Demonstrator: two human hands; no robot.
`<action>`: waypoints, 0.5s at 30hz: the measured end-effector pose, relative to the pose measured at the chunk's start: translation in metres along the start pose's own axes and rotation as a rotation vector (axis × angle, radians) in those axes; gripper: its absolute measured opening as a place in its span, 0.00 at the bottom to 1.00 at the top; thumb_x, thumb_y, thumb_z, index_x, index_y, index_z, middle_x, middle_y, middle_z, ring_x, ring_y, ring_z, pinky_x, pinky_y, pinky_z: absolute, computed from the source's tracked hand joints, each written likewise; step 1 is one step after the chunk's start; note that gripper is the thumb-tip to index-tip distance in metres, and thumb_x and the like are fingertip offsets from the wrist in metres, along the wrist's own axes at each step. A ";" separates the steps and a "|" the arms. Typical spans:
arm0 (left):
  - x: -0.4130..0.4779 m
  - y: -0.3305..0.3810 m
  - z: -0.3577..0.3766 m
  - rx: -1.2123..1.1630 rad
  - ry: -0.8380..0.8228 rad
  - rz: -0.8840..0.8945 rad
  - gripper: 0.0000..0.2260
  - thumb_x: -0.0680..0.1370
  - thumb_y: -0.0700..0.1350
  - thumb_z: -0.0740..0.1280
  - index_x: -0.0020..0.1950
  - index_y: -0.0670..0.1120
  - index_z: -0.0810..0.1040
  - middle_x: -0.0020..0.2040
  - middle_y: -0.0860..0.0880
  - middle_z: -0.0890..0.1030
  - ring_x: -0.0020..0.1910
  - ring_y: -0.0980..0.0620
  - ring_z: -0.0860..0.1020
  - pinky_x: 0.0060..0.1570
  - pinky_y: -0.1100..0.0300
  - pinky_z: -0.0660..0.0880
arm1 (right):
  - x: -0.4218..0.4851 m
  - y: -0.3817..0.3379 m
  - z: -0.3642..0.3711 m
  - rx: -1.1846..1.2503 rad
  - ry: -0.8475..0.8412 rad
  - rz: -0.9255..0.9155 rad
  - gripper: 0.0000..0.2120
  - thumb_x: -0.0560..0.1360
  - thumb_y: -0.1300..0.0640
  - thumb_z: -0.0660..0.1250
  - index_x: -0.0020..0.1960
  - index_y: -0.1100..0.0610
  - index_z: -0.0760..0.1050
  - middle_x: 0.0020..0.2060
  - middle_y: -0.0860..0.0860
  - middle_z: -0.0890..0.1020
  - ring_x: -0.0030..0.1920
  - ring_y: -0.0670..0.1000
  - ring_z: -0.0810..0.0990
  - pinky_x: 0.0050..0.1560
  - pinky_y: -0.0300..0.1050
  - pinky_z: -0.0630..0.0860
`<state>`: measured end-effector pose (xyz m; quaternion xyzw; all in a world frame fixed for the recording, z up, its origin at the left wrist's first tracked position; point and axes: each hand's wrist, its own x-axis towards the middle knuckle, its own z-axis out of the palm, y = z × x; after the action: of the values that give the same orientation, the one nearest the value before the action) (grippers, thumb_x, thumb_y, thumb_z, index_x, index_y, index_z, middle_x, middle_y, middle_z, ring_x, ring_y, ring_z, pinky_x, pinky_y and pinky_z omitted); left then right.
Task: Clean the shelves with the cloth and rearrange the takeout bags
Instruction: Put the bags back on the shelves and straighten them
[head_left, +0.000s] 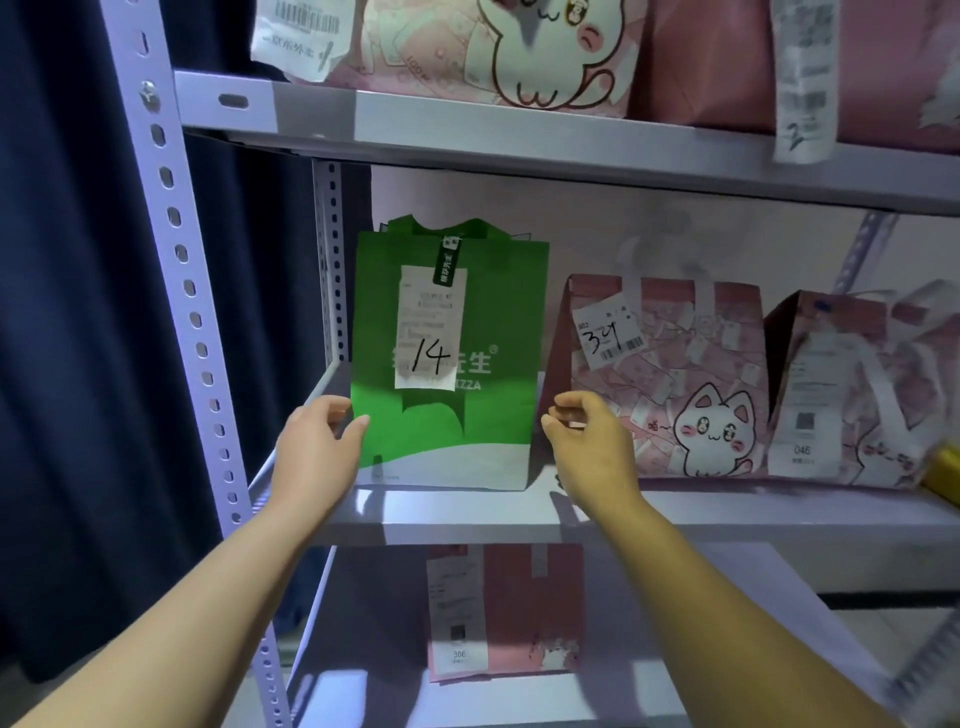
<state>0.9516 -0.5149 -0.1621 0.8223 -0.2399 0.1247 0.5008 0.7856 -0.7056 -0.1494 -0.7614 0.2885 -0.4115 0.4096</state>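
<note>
A green takeout bag (467, 332) with a receipt marked "14" stands upright at the left end of the middle shelf (727, 512). My left hand (317, 447) pinches its lower left edge, thumb on the front face. My right hand (587, 441) is curled right beside its lower right edge; whether it holds the bag I cannot tell. A pink cat-print bag (670, 379) marked "34" stands just right of the green one, and another pink bag (852, 384) stands beyond it. No cloth is in view.
Pink bags sit on the upper shelf (519, 130), and one pink bag (509, 613) stands on the lower shelf. A perforated metal upright (192, 312) rises at the left before a dark curtain. A yellow object (943, 473) pokes in at the far right.
</note>
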 end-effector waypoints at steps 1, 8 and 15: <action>-0.005 0.002 -0.001 0.004 0.006 -0.003 0.12 0.76 0.46 0.67 0.57 0.43 0.76 0.54 0.45 0.79 0.52 0.49 0.75 0.52 0.59 0.68 | -0.003 0.000 -0.005 0.018 -0.005 -0.008 0.07 0.75 0.57 0.66 0.50 0.48 0.72 0.43 0.40 0.78 0.41 0.48 0.78 0.43 0.47 0.77; -0.062 0.031 -0.004 -0.030 0.023 0.000 0.13 0.75 0.47 0.68 0.57 0.44 0.76 0.55 0.46 0.79 0.48 0.54 0.75 0.49 0.61 0.68 | -0.037 0.006 -0.051 0.047 -0.111 -0.083 0.06 0.74 0.56 0.67 0.45 0.44 0.73 0.42 0.41 0.79 0.43 0.42 0.79 0.46 0.44 0.78; -0.143 0.050 0.007 -0.052 -0.072 -0.042 0.08 0.75 0.49 0.67 0.53 0.48 0.76 0.51 0.50 0.79 0.47 0.53 0.77 0.46 0.59 0.70 | -0.080 0.027 -0.098 0.047 -0.240 -0.097 0.04 0.74 0.55 0.67 0.46 0.46 0.75 0.43 0.43 0.80 0.44 0.42 0.78 0.48 0.46 0.79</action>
<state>0.8033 -0.5019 -0.1914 0.8178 -0.2439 0.0781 0.5154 0.6585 -0.6951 -0.1717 -0.8085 0.1905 -0.3433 0.4384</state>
